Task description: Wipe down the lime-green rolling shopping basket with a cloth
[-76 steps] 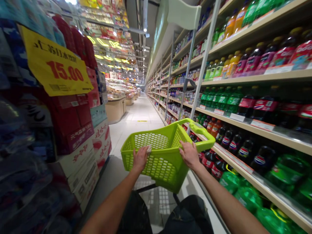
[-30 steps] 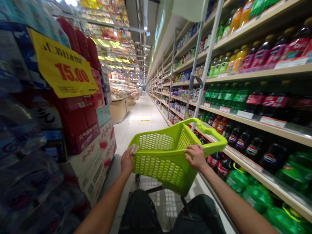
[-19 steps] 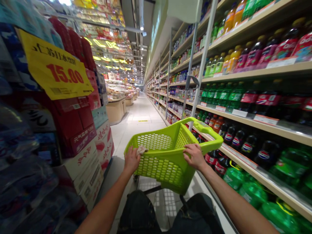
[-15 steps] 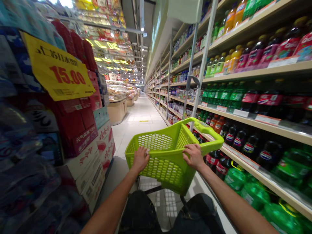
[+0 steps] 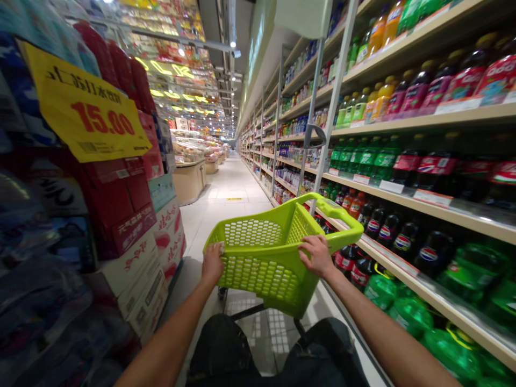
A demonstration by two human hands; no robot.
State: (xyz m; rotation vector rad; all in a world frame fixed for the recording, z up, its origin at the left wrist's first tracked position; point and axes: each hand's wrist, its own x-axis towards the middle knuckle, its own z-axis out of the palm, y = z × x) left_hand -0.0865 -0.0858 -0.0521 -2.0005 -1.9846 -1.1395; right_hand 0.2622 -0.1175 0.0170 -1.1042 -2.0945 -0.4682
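Observation:
A lime-green plastic shopping cart [image 5: 304, 287] stands sideways across the aisle in front of me, its handle towards the shelves on the right. The part of its basket that shows is bare perforated plastic. My left hand [image 5: 212, 264] is closed over the near rim at the basket's left end; a small whitish spot shows by its fingers, too small to name. Further right along the same rim, my right hand [image 5: 316, 256] has its fingers curled over the edge, below the cart's handle [image 5: 344, 215].
Shelves of soda bottles [image 5: 387, 226] run along the right, close to the cart handle. Stacked drink cartons [image 5: 137, 285] and a yellow price sign [image 5: 92, 107] crowd the left. Ahead, the tiled aisle [image 5: 231, 183] stretches past wooden display counters [image 5: 189, 183].
My left hand has slid left along the rim to the basket's end corner. The right hand keeps its place on the rim. The whole view has shifted slightly.

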